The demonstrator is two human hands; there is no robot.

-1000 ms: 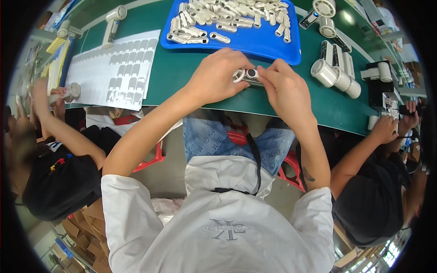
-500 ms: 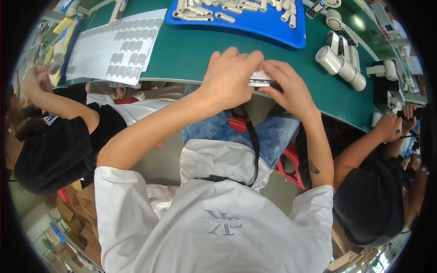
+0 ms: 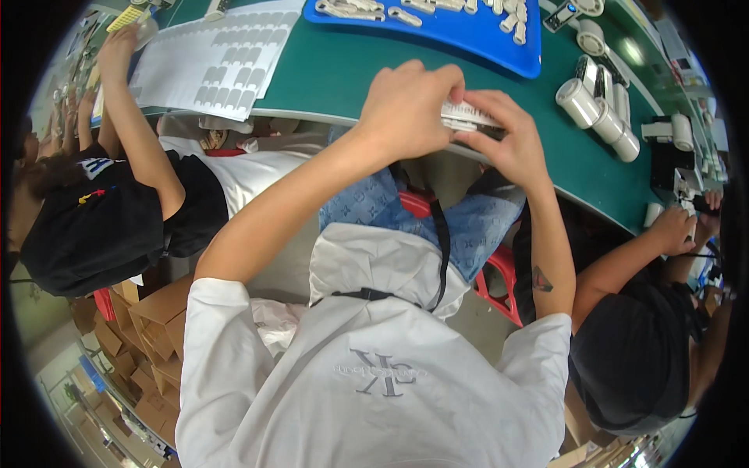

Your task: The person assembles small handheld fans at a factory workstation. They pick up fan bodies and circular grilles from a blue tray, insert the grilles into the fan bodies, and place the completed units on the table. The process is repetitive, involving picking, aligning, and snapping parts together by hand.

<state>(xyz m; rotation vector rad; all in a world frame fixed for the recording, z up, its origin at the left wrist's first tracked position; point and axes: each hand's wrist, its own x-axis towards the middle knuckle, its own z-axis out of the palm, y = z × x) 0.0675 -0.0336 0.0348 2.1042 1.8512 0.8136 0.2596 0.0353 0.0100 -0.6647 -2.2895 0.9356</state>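
Above the near edge of the green table I hold a white plastic housing piece (image 3: 473, 117) in both hands. It is narrow, with dark printing on its upper face and a slot-like step along its near side. My left hand (image 3: 412, 111) grips its left end with bent fingers, which hide that end. On the right end, my right hand (image 3: 511, 134) has its thumb underneath and its fingers over the top. How far the piece reaches behind my fingers is hidden.
A blue tray (image 3: 499, 64) of small pale parts lies beyond my hands. Sheets of grey stickers (image 3: 234, 62) lie to the left. White cylindrical devices (image 3: 589, 109) stand at the right. Co-workers sit on both sides, the left one's arm (image 3: 140, 132) reaching over the table.
The whole view has shifted slightly. More of the white piece's printed face shows between my hands, which still grip it. The left co-worker's hand has moved farther over the table.
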